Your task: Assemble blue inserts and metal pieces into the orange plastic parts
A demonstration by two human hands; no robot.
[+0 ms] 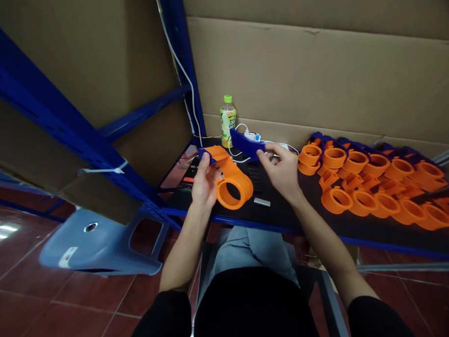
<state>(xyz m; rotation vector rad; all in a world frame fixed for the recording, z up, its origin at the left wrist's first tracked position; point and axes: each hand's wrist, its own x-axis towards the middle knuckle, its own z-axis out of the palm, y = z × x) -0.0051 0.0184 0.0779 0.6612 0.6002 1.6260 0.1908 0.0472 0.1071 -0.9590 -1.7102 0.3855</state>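
My left hand point(205, 183) is closed around an orange plastic tape dispenser point(238, 187) with a large open ring facing me. A small dark blue part point(205, 153) shows at its far end under my thumb. In my right hand point(281, 169), a flat, slightly curved dark blue piece point(246, 145) is pinched between thumb and fingers. It is held just above and apart from the dispenser. Below, on the black tabletop point(226, 210), lies a small silver bar point(261, 202).
Two rows of orange dispensers point(384, 204), the back row with blue parts, fill the table's right side. A green-capped bottle point(228, 120), a white charger point(251, 136) with cables and a phone point(190, 178) stand behind. Blue rack posts point(98, 136) and a stool point(102, 239) are left.
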